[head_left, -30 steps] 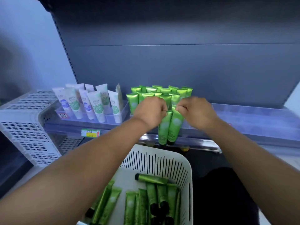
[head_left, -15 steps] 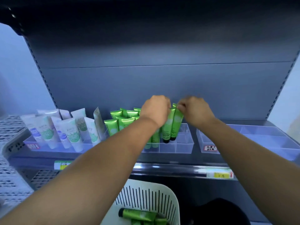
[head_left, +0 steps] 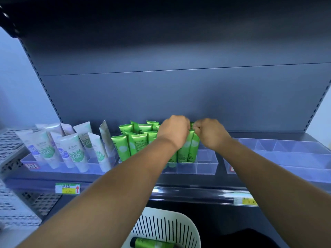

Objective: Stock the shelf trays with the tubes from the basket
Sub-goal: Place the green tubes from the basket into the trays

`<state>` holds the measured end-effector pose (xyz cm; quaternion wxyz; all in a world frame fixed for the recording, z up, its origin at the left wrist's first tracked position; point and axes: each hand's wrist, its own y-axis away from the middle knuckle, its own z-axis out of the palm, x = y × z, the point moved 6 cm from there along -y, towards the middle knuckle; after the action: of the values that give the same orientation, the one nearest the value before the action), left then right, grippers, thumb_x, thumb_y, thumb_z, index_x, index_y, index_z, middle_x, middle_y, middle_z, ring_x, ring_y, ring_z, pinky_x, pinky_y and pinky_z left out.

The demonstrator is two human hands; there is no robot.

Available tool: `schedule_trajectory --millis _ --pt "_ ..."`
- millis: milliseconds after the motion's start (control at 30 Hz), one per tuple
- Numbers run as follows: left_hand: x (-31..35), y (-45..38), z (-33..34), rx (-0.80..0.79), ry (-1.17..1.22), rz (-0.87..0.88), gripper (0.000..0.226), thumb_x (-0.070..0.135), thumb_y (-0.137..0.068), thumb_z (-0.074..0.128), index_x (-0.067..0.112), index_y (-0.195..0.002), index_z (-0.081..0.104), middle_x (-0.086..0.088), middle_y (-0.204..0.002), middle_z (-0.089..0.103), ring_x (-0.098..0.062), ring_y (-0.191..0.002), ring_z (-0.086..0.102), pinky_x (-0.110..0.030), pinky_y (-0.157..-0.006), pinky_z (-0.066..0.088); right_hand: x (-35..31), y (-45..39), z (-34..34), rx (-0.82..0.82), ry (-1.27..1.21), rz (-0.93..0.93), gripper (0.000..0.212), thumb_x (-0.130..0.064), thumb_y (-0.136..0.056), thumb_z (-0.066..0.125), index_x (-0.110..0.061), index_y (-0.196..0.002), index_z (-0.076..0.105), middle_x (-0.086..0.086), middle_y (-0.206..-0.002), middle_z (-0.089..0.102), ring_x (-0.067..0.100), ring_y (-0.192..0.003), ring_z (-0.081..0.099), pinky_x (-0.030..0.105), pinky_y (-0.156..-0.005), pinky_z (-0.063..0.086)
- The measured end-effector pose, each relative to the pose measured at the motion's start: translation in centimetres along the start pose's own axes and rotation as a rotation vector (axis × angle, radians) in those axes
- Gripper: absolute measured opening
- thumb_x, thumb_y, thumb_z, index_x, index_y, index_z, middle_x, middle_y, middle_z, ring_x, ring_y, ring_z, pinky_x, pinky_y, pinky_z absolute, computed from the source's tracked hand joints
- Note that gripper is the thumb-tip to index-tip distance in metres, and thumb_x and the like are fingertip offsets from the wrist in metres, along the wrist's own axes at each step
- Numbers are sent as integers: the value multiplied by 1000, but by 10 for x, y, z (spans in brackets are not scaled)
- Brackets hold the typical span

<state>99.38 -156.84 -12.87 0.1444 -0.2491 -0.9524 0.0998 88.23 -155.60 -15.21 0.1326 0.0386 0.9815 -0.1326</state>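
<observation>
Green tubes (head_left: 188, 149), glossy and flat-crimped, now stand lower in the clear plastic tray (head_left: 206, 163) than half a second ago. Left hand (head_left: 174, 130) and right hand (head_left: 210, 132) pinch their tops, fingers clenched. One tube lies in the slotted white basket (head_left: 166, 228) below.

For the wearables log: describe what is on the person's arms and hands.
Nothing is worn: the left hand and right hand are bare, without gloves, and no rings, watch or bands are visible. Both forearms are bare up to the frame's edge; no sleeve shows.
</observation>
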Motion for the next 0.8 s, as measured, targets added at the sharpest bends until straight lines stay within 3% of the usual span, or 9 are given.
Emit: schedule_trajectory --millis 267,333,400,500,633,800 --pt "-4 2 15 15 -111 43 25 4 -88 56 13 -107 68 -10 -111 62 -28 -113 54 -36 -83 48 -3 4 5 -53 36 -5 39 -13 -97 41 -20 -60 32 7 -82 47 27 -79 47 29 -66 32" --pt "-4 4 12 35 -120 64 25 6 -89 55 14 -110 67 -9 -112 59 -27 -115 48 -35 -86 47 -5 9 2 -36 64 -15 26 -15 -97 38 -16 -73 45 8 -88 47 31 -91 51 31 -70 37" --pt "-5 9 7 60 -109 72 27 11 -90 55 14 -115 64 -8 -115 58 -26 -118 44 -34 -94 45 -10 16 0 -32 93 -35 22 -20 -99 37 -12 -104 56 10 -107 53 31 -110 48 35 -84 40" --pt "-9 26 -4 84 -118 95 38 18 -92 54 14 -130 53 -6 -125 52 -26 -122 41 -34 -105 36 -26 35 -3 -17 122 -45 47 -29 -101 35 -15 -146 32 3 -147 38 25 -133 32 33 -110 27" --pt "-25 65 -9 59 -163 125 63 30 -93 54 12 -148 27 -4 -148 36 -24 -136 31 -29 -116 20 -56 67 6 -40 130 -85 63 -37 -101 33 -15 -153 6 0 -161 7 19 -148 7 32 -120 8" --pt "-67 122 3 -67 -212 63 73 39 -97 46 13 -153 8 -3 -161 10 -19 -149 7 -29 -121 6 -101 114 38 -145 63 -131 66 -38 -101 30 -16 -153 -5 -2 -161 -9 15 -149 -9 32 -120 -4"
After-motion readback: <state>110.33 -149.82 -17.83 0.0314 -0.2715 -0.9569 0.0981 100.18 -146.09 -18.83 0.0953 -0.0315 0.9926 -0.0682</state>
